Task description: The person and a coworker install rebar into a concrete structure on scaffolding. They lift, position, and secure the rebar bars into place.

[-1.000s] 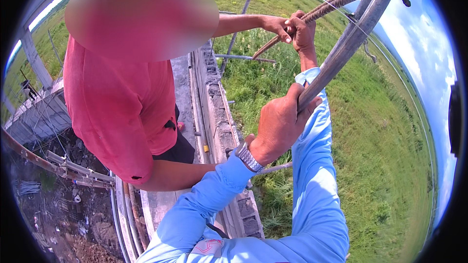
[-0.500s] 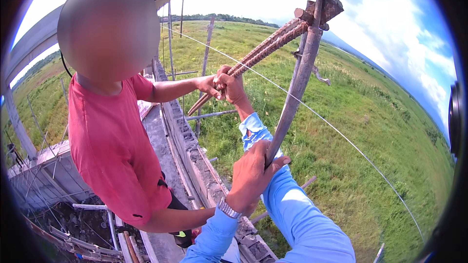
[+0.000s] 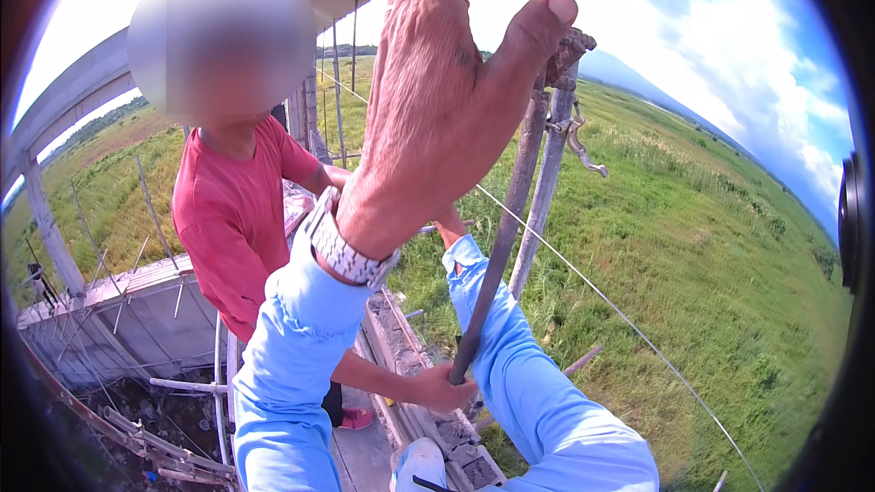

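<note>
My left hand (image 3: 428,100), a metal-banded watch (image 3: 351,251) on its wrist, is raised close in front of me. Its thumb stands apart and the fingers bend at the top; nothing shows in its grasp. A long dark pole (image 3: 499,260) slants down beyond the thumb, apart from the palm as far as I can see. At its lower end a co-worker's hand (image 3: 447,389) grips it. My right forearm (image 3: 547,392), in a light blue sleeve, reaches forward behind the pole. Only a bit of my right wrist (image 3: 448,223) shows; that hand's fingers are hidden behind my left hand.
A co-worker in a red shirt (image 3: 228,191) stands at the left on a concrete ledge. A grey post (image 3: 544,187) with a metal clamp (image 3: 576,141) rises beyond the pole. A white line (image 3: 620,305) crosses over the grass below. Upright rods and bamboo poles stand at the left.
My left hand has let go of the dark pole and risen toward me. The pole has tilted, and the co-worker's hand now holds its lower end. The ribbed rods are now hidden.
</note>
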A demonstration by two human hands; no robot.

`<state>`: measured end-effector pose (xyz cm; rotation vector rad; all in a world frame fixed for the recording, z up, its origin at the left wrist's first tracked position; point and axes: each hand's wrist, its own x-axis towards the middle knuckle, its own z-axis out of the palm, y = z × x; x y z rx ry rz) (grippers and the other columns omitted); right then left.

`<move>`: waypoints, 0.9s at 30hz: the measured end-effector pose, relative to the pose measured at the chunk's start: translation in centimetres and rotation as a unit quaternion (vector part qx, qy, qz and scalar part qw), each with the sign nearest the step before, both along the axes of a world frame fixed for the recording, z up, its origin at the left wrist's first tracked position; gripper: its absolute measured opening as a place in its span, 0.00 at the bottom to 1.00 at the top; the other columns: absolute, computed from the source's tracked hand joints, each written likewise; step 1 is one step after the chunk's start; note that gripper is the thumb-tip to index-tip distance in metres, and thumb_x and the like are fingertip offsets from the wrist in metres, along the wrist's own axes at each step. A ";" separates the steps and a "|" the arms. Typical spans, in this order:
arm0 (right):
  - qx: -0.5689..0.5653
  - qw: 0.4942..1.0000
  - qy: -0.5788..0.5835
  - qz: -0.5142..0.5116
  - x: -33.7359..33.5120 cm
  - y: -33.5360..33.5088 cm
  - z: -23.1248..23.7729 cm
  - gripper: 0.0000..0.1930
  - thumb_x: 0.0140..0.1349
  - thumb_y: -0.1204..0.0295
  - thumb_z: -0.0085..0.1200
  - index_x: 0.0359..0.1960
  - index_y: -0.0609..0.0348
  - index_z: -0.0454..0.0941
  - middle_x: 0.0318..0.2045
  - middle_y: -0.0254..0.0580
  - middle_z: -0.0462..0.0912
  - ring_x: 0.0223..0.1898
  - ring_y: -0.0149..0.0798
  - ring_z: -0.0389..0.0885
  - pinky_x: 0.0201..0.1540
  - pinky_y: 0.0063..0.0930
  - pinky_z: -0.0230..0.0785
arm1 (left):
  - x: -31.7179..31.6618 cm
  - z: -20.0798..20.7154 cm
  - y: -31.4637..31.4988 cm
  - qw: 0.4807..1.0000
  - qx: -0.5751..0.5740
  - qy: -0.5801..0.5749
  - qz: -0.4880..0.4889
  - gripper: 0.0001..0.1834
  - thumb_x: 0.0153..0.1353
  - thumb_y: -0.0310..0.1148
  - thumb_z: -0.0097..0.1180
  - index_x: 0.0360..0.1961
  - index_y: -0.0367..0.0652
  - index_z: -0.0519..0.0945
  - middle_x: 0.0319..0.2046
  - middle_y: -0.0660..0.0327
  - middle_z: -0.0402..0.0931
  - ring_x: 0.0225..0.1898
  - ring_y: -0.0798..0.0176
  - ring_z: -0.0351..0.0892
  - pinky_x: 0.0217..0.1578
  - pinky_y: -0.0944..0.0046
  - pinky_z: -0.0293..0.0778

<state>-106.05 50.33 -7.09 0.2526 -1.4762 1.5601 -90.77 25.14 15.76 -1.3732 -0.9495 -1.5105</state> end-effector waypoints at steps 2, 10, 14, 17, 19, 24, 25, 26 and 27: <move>0.013 0.999 -0.018 -0.031 1.1 1.3 0.0 0.04 0.54 0.81 0.54 0.25 0.59 0.74 0.17 0.30 0.71 0.16 0.24 0.68 0.18 0.22 0.59 | -1.1 4.3 1.2 0.997 -0.043 0.048 0.052 0.14 0.63 0.40 0.60 0.42 0.41 0.83 0.34 0.58 0.82 0.40 0.61 0.82 0.53 0.59 0.74; 0.159 0.978 -0.058 -0.123 5.1 4.4 0.5 0.05 0.57 0.82 0.53 0.27 0.56 0.72 0.21 0.29 0.62 0.23 0.30 0.63 0.27 0.33 0.61 | -10.3 -16.3 3.4 0.799 -0.466 -0.378 0.051 0.13 0.60 0.34 0.56 0.39 0.35 0.84 0.30 0.49 0.84 0.36 0.47 0.86 0.38 0.49 0.78; 0.028 0.998 -0.059 0.011 4.0 4.3 1.2 0.05 0.52 0.81 0.55 0.22 0.59 0.73 0.17 0.30 0.72 0.14 0.24 0.65 0.17 0.25 0.58 | -18.2 -23.7 13.8 0.891 -0.410 -0.151 0.127 0.32 0.54 0.32 0.63 0.62 0.34 0.73 0.64 0.43 0.72 0.69 0.45 0.69 0.66 0.49 0.68; 0.057 0.998 -0.032 0.009 2.8 4.6 1.3 0.09 0.49 0.85 0.56 0.20 0.57 0.72 0.17 0.28 0.70 0.18 0.24 0.67 0.22 0.21 0.58 | -24.1 -24.8 21.1 0.916 -0.397 -0.012 0.052 0.34 0.44 0.35 0.73 0.53 0.40 0.75 0.52 0.54 0.75 0.58 0.47 0.76 0.61 0.47 0.69; 0.028 0.999 -0.041 0.015 2.1 4.8 1.2 0.10 0.48 0.86 0.57 0.20 0.56 0.71 0.19 0.29 0.70 0.19 0.24 0.65 0.23 0.22 0.57 | -26.9 -25.3 23.3 0.901 -0.427 -0.003 0.081 0.35 0.41 0.40 0.76 0.52 0.40 0.77 0.50 0.53 0.78 0.54 0.49 0.80 0.56 0.47 0.72; 0.049 0.997 -0.028 0.045 1.4 4.9 0.7 0.11 0.49 0.87 0.56 0.20 0.57 0.69 0.21 0.32 0.70 0.20 0.25 0.65 0.25 0.23 0.58 | -29.4 -24.8 24.4 0.817 -0.570 -0.046 -0.070 0.29 0.52 0.52 0.70 0.48 0.41 0.84 0.47 0.50 0.85 0.49 0.48 0.85 0.55 0.40 0.71; 0.049 0.997 -0.022 0.051 1.4 4.8 0.7 0.11 0.49 0.88 0.56 0.20 0.57 0.69 0.21 0.32 0.70 0.20 0.26 0.65 0.25 0.23 0.59 | -29.1 -24.9 24.3 0.830 -0.554 -0.038 -0.063 0.26 0.53 0.50 0.70 0.43 0.38 0.85 0.42 0.46 0.86 0.45 0.49 0.87 0.48 0.44 0.76; 0.045 0.998 -0.031 0.045 1.5 4.7 0.7 0.11 0.50 0.88 0.56 0.21 0.57 0.69 0.21 0.32 0.69 0.20 0.26 0.65 0.26 0.24 0.60 | -28.6 -25.2 24.4 0.843 -0.527 -0.086 -0.064 0.24 0.54 0.48 0.68 0.40 0.36 0.84 0.39 0.44 0.85 0.41 0.49 0.87 0.44 0.46 0.76; 0.038 0.998 -0.039 0.039 1.6 4.5 0.8 0.11 0.50 0.87 0.56 0.21 0.57 0.69 0.21 0.32 0.70 0.20 0.27 0.65 0.26 0.24 0.60 | -28.0 -25.6 24.3 0.857 -0.494 -0.128 -0.074 0.23 0.55 0.47 0.67 0.37 0.34 0.83 0.35 0.43 0.85 0.38 0.48 0.86 0.40 0.49 0.76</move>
